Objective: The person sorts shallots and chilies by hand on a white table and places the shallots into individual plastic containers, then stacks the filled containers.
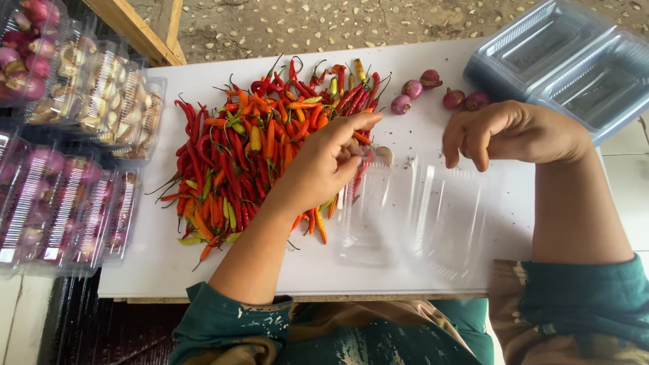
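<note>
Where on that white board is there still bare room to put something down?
Bare white board runs along the near edge, below the chilli pile, and another patch lies between the shallots and the open clear container. The far left corner is bare too. It is crowded where the left hand meets the chillies, and under the right hand.

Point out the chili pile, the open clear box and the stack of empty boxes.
chili pile [250, 149], head view, middle of the heap.
open clear box [412, 216], head view, its hinge fold.
stack of empty boxes [574, 64], head view, top box's centre.
</note>
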